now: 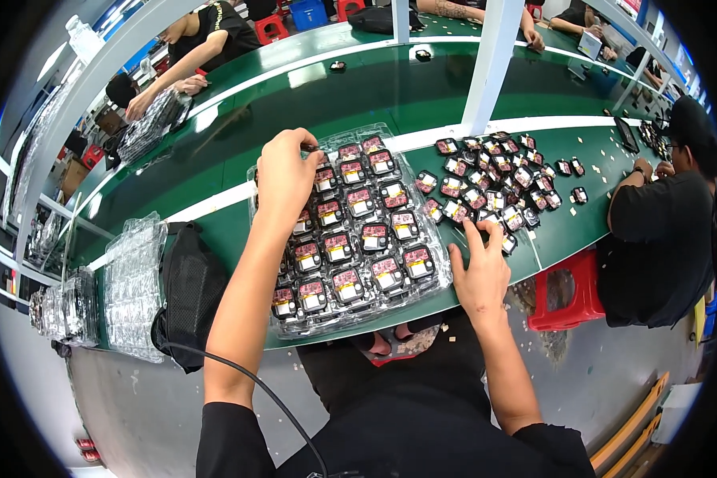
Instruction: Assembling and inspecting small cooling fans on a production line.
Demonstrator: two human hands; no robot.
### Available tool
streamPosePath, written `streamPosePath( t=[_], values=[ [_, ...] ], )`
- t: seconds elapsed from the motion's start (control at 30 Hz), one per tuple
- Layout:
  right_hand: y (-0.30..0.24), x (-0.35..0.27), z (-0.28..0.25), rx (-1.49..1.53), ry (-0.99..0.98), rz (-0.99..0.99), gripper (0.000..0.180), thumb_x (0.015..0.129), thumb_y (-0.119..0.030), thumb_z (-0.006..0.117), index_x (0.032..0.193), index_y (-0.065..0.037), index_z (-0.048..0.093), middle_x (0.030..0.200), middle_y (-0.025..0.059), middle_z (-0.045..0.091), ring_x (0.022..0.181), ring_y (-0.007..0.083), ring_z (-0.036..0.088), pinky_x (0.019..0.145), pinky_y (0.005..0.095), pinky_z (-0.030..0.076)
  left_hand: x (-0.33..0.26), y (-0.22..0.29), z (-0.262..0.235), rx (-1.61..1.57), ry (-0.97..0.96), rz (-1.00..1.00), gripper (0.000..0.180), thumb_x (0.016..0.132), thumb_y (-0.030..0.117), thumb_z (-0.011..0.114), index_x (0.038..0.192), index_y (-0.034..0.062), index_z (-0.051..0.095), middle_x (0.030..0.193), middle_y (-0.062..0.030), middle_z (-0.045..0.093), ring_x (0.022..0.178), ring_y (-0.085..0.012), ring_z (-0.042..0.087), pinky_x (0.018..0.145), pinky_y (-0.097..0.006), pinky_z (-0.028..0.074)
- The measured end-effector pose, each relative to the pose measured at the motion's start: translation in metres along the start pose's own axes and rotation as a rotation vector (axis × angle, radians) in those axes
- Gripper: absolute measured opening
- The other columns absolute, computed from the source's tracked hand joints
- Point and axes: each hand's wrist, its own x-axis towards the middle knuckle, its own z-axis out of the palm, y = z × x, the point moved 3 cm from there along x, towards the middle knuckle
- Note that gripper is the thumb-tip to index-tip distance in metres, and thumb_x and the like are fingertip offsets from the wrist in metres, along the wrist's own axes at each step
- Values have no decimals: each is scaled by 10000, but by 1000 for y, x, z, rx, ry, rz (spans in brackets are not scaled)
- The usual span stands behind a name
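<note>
Best handling, likely: pinch module by black rim, lower it level into pocket, spare printed face. Modules [346,284] sit in rows in clear tray [427,233]; loose pile [454,187] right. Left hand [287,169] arches over tray's far left, fingertips close, grip unclear. Right hand [483,277] at pile's near edge, thumb and forefinger apart.

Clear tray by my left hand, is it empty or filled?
The tray looks mostly filled: small black devices sit in its visible rows. Under your left hand, I cannot tell.
</note>
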Motion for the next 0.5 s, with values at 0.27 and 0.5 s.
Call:
streamPosePath(
  t=[0.27, 0.5],
  values=[
    [1, 2, 1, -16, -41, 23, 419, 881, -174, 725, 1283, -96, 633, 1324, 149, 531, 944, 368, 691, 740, 473, 568, 5, 7, 18, 6, -165, -70, 270, 852, 232, 788, 821, -33, 749, 724, -233, 692, 761, -400, 709, 740, -447, 561],
    [0, 3, 1, 42, -29, 38, 395, 824, -112, 747, 1205, -103, 644, 1421, 119, 524, 1022, 373, 681, 804, 473, 561, -14, 1, 17, 283, -266, 117, 451, 947, 392, 686, 1188, 11, 683, 1140, -222, 707, 1188, -466, 618, 1019, -525, 475]
  ],
)
